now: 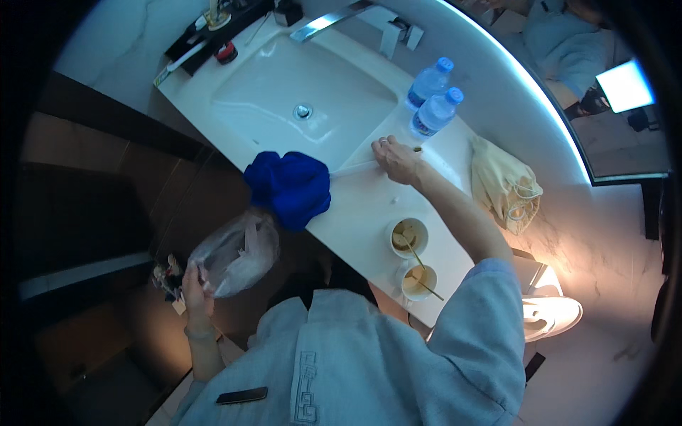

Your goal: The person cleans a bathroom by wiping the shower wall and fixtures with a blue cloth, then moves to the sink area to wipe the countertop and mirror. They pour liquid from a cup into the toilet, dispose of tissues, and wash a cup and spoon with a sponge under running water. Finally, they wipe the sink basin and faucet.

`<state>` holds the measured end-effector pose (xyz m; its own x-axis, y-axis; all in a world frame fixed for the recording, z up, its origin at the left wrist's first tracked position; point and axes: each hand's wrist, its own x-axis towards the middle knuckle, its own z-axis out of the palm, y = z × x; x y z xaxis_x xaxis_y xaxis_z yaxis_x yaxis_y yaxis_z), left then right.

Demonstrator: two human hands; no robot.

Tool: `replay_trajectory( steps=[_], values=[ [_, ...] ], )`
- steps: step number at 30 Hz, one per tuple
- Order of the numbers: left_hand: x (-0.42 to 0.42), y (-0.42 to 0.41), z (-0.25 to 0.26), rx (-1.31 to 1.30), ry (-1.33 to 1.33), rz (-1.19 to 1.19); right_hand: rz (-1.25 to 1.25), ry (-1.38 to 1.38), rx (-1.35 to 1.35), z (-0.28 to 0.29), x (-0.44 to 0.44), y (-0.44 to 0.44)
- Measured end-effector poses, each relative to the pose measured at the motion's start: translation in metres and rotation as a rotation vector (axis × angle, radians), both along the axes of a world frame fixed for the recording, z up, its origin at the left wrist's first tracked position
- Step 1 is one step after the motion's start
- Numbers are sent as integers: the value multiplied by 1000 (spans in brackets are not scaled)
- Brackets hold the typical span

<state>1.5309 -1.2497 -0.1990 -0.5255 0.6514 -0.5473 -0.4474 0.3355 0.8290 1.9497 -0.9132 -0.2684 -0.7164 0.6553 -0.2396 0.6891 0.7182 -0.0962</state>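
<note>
My left hand (196,293) grips a clear plastic bag (240,258) by its near end, off the counter's front edge. My right hand (397,160) reaches across to the white countertop (351,213), just in front of two water bottles. Its fingers curl downward, and what lies under them is hidden. A pale strip (354,169) runs from near those fingers towards a bunched blue cloth (290,186). That cloth lies over the front edge of the counter, partly overhanging it. By my right wrist is a small brown spot or object (417,149), too small to identify.
Two white cups (409,226) with thin stirrers stand near my right forearm. Bottled water (434,113) and a cream drawstring bag (503,181) stand along the wall. A white sink basin (303,80) lies beyond, under a tap (333,21). A toilet (551,317) is at the right.
</note>
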Motion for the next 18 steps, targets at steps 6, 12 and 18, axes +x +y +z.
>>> replay_trajectory(
  steps=[6, 12, 18],
  values=[
    [-13, 23, -1, 77, -126, -29, -149, 120, -39, -9, 17, 13],
    [-21, 34, -9, 52, -296, 34, -125, -57, -233, 61, 27, -42],
    [-16, 44, 11, 124, -394, 17, -213, -102, -328, 27, 28, -47]
  ],
)
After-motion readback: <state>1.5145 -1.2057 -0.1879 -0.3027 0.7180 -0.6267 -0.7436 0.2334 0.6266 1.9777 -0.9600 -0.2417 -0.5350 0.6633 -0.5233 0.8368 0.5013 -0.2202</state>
